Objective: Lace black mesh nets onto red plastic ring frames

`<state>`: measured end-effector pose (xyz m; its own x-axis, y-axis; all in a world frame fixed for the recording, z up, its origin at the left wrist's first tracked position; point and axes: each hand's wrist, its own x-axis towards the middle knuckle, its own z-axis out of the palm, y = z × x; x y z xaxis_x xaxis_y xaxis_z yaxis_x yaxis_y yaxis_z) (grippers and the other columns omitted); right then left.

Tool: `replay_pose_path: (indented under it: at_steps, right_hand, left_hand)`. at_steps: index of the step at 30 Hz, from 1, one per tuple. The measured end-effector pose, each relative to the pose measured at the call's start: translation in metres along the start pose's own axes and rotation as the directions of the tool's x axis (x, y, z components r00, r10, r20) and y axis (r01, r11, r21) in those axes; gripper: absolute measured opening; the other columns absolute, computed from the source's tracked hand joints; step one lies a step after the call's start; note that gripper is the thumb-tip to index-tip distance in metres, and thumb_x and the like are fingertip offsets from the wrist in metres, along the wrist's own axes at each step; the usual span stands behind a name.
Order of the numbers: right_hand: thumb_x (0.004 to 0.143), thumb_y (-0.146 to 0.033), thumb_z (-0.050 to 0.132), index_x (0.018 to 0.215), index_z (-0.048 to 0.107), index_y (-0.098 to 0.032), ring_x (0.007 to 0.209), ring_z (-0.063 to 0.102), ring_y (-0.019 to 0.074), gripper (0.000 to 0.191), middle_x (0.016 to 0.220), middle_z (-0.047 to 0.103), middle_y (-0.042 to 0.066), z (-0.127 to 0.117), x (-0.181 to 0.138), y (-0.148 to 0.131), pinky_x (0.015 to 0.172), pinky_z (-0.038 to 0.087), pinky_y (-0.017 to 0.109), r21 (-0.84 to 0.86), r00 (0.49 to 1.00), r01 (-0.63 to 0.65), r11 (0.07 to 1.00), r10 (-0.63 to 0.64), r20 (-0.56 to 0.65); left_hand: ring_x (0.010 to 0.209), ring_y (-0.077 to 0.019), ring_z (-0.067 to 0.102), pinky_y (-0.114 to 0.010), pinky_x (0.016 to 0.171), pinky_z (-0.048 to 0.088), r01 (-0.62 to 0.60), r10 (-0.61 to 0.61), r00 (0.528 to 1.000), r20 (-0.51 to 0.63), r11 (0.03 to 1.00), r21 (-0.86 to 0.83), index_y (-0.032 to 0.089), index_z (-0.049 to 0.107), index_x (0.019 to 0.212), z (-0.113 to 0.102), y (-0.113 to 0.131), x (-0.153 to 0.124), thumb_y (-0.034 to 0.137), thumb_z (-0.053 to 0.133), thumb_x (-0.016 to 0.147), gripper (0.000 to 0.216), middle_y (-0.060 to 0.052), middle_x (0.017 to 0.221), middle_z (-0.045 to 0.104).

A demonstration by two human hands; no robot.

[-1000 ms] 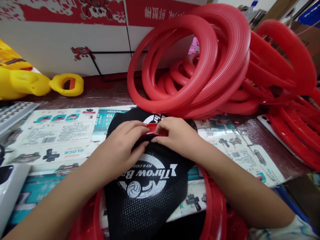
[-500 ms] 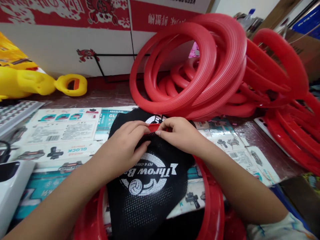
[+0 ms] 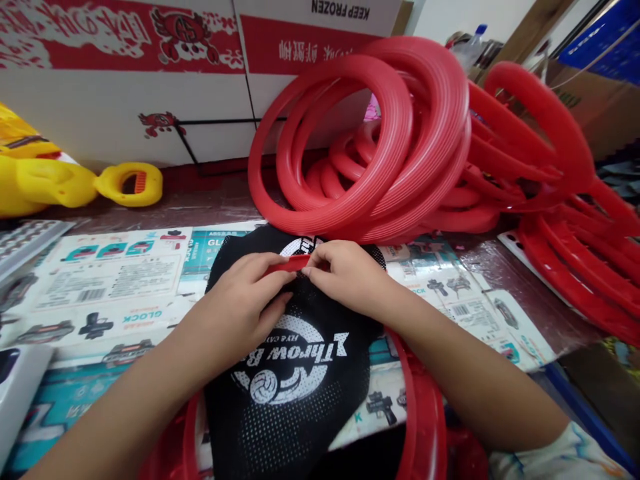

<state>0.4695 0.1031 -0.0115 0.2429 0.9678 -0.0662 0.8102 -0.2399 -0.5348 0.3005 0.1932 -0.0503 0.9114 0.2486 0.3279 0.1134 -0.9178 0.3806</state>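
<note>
A black mesh net (image 3: 295, 393) with a white "Throw Ball" print lies over a red plastic ring (image 3: 423, 413) in front of me. My left hand (image 3: 245, 307) and my right hand (image 3: 345, 277) meet at the net's far edge. Both pinch the mesh against a short stretch of the red ring's rim (image 3: 290, 265) that shows between the fingertips. The rest of the ring's far rim is hidden under the net.
A heap of red rings (image 3: 400, 153) leans against white and red cartons (image 3: 150, 73) behind the net and spreads to the right. Yellow plastic toys (image 3: 75, 183) lie at the far left. Printed toy-gun cards (image 3: 100, 280) cover the table. A grey tray (image 3: 25, 237) and a white object (image 3: 20, 393) sit at the left edge.
My hands stay pinched on the net's far edge; the fingers shift slightly and less of the red rim shows. The camera has drifted a little.
</note>
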Motion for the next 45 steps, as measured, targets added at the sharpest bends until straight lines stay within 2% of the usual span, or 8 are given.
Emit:
replay_pose_path:
  at_steps: [8,15,19,21,25,30,40,45]
  right_hand:
    - [0.078,-0.014,0.055,0.073,0.066,-0.013,0.068,0.056,0.0129,0.013,0.075,0.067,0.005,0.002,0.0,-0.003,0.064,0.037,0.024,-0.097,0.999,-0.036,0.995,0.033,-0.033]
    - [0.081,-0.023,0.059,0.071,0.064,-0.015,0.065,0.053,0.0105,0.014,0.072,0.065,0.001,-0.015,-0.008,-0.005,0.058,0.032,0.023,-0.073,0.999,0.013,0.997,-0.016,-0.04]
    - [0.08,-0.034,0.066,0.067,0.066,-0.016,0.059,0.05,0.0106,0.021,0.068,0.064,0.001,-0.025,-0.014,-0.01,0.054,0.028,0.025,-0.221,1.0,-0.02,0.975,0.024,0.018]
    - [0.08,-0.036,0.068,0.069,0.069,-0.017,0.062,0.052,0.0121,0.022,0.071,0.065,0.002,-0.024,-0.016,-0.013,0.055,0.029,0.026,-0.277,0.995,0.039,0.96,-0.01,0.104]
    - [0.085,-0.033,0.063,0.079,0.074,-0.015,0.077,0.06,0.019,0.022,0.083,0.069,0.008,-0.015,-0.02,-0.021,0.064,0.037,0.029,-0.383,0.967,0.183,0.905,-0.095,0.236]
    - [0.09,-0.025,0.055,0.078,0.074,-0.014,0.079,0.063,0.0283,0.025,0.078,0.07,0.012,0.001,-0.029,-0.029,0.062,0.039,0.036,-0.553,0.978,0.178,0.814,-0.086,0.189]
    - [0.086,-0.02,0.057,0.078,0.072,-0.017,0.076,0.064,0.026,0.017,0.08,0.071,0.008,0.011,-0.026,-0.023,0.057,0.036,0.033,-0.5,0.97,0.226,0.836,-0.144,0.196]
    - [0.084,-0.018,0.054,0.075,0.067,-0.015,0.076,0.062,0.0202,0.016,0.079,0.069,0.006,0.001,-0.025,-0.024,0.061,0.034,0.03,-0.396,0.986,0.151,0.906,-0.11,0.124]
  left_hand:
    - [0.11,-0.0278,0.052,-0.047,0.095,0.048,-0.019,0.019,1.0,-0.001,0.999,0.029,0.009,0.061,0.115,0.003,0.0,0.0,0.017,0.044,0.091,0.03,-0.017,0.12,0.056]
    - [0.121,-0.0294,0.052,-0.05,0.101,0.046,0.128,-0.125,0.982,0.145,0.992,-0.013,0.021,0.062,0.114,-0.01,-0.01,-0.005,0.024,0.038,0.093,0.032,-0.014,0.137,0.049]
    - [0.104,-0.0279,0.061,-0.048,0.089,0.052,0.164,-0.157,0.955,0.252,0.986,-0.005,0.024,0.058,0.11,-0.023,-0.015,-0.009,0.028,0.042,0.089,0.027,-0.01,0.119,0.06]
    - [0.092,-0.028,0.063,-0.049,0.079,0.054,0.206,-0.212,0.935,0.283,0.977,0.05,0.024,0.054,0.109,-0.028,-0.016,-0.01,0.03,0.044,0.086,0.026,-0.009,0.107,0.062]
    - [0.091,-0.0282,0.062,-0.049,0.079,0.054,0.227,-0.236,0.937,0.256,0.972,0.066,0.024,0.054,0.109,-0.029,-0.014,-0.008,0.041,0.049,0.086,0.03,-0.008,0.105,0.063]
    - [0.115,-0.0262,0.055,-0.047,0.1,0.047,0.146,-0.136,0.981,0.139,0.987,-0.065,0.018,0.063,0.108,-0.017,-0.01,0.002,0.033,0.04,0.093,0.032,-0.013,0.128,0.056]
    - [0.106,-0.0244,0.06,-0.042,0.093,0.052,0.117,-0.083,0.973,0.216,0.982,-0.15,0.026,0.067,0.106,-0.023,-0.008,-0.002,0.03,0.042,0.093,0.028,-0.007,0.12,0.059]
    - [0.104,-0.0244,0.057,-0.043,0.092,0.049,0.162,-0.123,0.965,0.23,0.975,-0.156,0.021,0.067,0.092,-0.022,-0.006,0.001,0.033,0.041,0.094,0.029,-0.009,0.115,0.057]
